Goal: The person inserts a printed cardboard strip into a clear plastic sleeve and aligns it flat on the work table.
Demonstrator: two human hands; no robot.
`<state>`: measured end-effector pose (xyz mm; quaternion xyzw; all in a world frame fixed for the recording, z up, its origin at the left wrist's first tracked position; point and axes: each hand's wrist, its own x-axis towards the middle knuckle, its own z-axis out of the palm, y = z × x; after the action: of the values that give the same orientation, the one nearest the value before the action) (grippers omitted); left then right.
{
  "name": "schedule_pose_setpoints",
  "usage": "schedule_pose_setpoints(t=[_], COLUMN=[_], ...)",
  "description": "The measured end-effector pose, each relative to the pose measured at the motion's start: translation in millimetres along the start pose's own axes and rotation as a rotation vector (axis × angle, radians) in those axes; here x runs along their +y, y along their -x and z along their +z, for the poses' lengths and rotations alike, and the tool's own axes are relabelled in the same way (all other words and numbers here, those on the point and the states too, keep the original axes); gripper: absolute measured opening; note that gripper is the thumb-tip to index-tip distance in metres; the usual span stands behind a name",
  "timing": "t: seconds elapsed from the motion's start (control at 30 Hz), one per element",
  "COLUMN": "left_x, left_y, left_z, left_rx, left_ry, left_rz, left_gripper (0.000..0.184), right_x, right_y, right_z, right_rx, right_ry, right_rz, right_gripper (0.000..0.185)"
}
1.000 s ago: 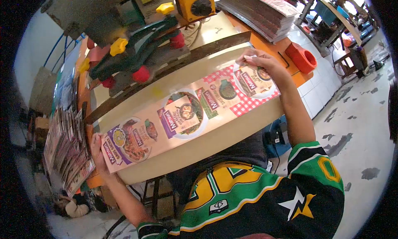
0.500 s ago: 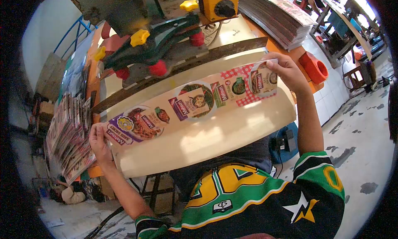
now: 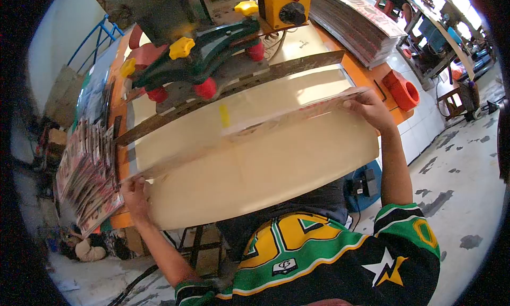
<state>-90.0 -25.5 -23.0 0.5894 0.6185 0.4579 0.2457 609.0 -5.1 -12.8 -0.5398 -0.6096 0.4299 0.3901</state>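
A long printed strip [image 3: 260,126] stretches between my two hands above the cream work surface [image 3: 265,173]. It is turned nearly edge-on and blurred, so its print hardly shows. My left hand [image 3: 136,197] pinches the strip's left end, close to the table's left side. At the right end, my right hand [image 3: 366,108] grips it between thumb and fingers. Just beyond the strip runs a dark metal bar [image 3: 234,98] across the table, with a yellow mark [image 3: 224,116] on the surface in front of it.
A green clamp frame [image 3: 204,61] with yellow knobs and red feet stands behind the bar, below a yellow control box [image 3: 287,7]. Stacked printed sheets [image 3: 87,173] lie at left; another stack [image 3: 356,27] is at back right. A red-orange tape dispenser-like piece [image 3: 401,89] sits at the right edge.
The strip has turned from showing its printed food pictures to nearly edge-on. My right hand has come slightly down and my left hand slightly right and down, both still gripping the ends.
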Motion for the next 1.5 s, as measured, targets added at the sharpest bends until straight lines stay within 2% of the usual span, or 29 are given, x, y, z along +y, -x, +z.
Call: schedule_pose_setpoints(t=[0.03,0.1,0.17,0.23,0.3,0.33,0.4,0.43,0.47,0.5,0.53,0.6,0.63,0.67,0.77,0.8,0.87,0.93,1.0,1.17,1.23,1.33,1.4,1.47,1.5], left_x=[-9.6,-27.6,6.3,14.9,9.9,10.8,19.3,27.9,36.4,44.2,51.9,68.7,69.2,69.6,59.4,57.7,52.2,41.9,27.0,15.3,26.4,28.2,36.3,44.3,38.2], left_y=[4.1,9.2,10.5,10.1,11.9,10.6,7.9,5.5,2.6,-1.1,-3.4,-5.7,-7.6,-9.5,-16.1,-18.1,-30.3,-45.5,-59.6,-69.6,-67.9,-71.5,-68.7,-67.8,-71.4], left_z=[-1.3,0.7,11.3,13.9,7.4,9.0,17.2,24.8,29.1,32.5,37.5,49.4,50.8,52.3,47.4,50.3,54.0,52.0,49.2,51.8,51.6,47.9,51.3,52.4,46.4], left_rx=[-0.002,0.091,0.055,0.02,-0.105,-0.108,-0.118,-0.079,-0.082,-0.068,-0.062,-0.012,0.005,0.023,-0.064,-0.064,-0.069,-0.104,-0.122,-0.1,-0.109,-0.139,-0.085,-0.139,-0.158], left_ry=[0.002,0.286,0.403,0.521,0.397,0.397,0.252,0.287,0.285,0.08,-0.022,-0.172,-0.194,-0.217,-0.476,-0.385,-0.295,-0.214,-0.219,-0.26,-0.212,-0.191,-0.206,-0.072,-0.102], left_rz=[0.0,0.088,0.085,0.082,-0.064,-0.065,-0.276,-0.292,-0.299,-0.22,-0.178,-0.039,0.011,0.06,0.065,0.023,-0.028,-0.045,-0.046,-0.035,-0.161,-0.167,-0.229,-0.209,-0.254], left_gripper=[0.033,0.032,0.03,0.029,0.023,0.023,0.019,0.019,0.019,0.024,0.026,0.034,0.036,0.039,0.042,0.04,0.039,0.037,0.037,0.036,0.036,0.036,0.035,0.036,0.035], right_x=[3.1,-3.7,-27.4,-22.4,-16.9,-17.5,-19.8,-27.3,-39.4,-46.3,-46.9,-49.6,-59.8,-59.8,-60.0,-54.5,-42.1,-49.3,-35.5,-26.3,-23.7,-31.2,-37.2,-33.4,-31.8], right_y=[2.5,10.1,17.2,16.4,13.9,13.2,12.2,11.7,11.6,11.0,9.3,4.2,4.2,2.3,0.0,-1.6,-16.3,-25.1,-36.1,-49.7,-52.3,-53.3,-54.7,-57.0,-58.5], right_z=[1.7,7.1,17.6,17.6,26.7,28.1,28.9,35.1,45.0,51.5,52.5,51.9,55.2,56.8,61.5,62.2,62.8,62.1,59.1,57.4,57.5,57.7,58.7,56.5,55.8], right_rx=[0.039,0.08,0.099,0.102,0.141,0.144,0.14,0.138,0.208,0.28,0.279,0.297,0.318,0.321,0.346,0.35,0.377,0.353,0.382,0.383,0.396,0.393,0.383,0.37,0.367], right_ry=[0.014,0.028,-0.077,-0.019,-0.004,-0.004,0.277,0.277,0.131,-0.014,-0.015,0.359,0.482,0.482,0.661,0.662,0.601,0.615,0.64,0.709,0.712,0.693,0.513,0.461,0.405], right_rz=[0.01,0.022,0.023,0.029,0.038,0.041,0.132,0.139,0.151,0.16,0.162,0.146,0.189,0.192,0.144,0.145,-0.04,0.034,-0.088,-0.036,-0.004,-0.029,0.05,0.058,0.064], right_gripper=[0.03,0.029,0.025,0.026,0.028,0.028,0.036,0.036,0.042,0.05,0.05,0.062,0.052,0.052,0.035,0.035,0.035,0.034,0.033,0.029,0.027,0.027,0.027,0.028,0.029])
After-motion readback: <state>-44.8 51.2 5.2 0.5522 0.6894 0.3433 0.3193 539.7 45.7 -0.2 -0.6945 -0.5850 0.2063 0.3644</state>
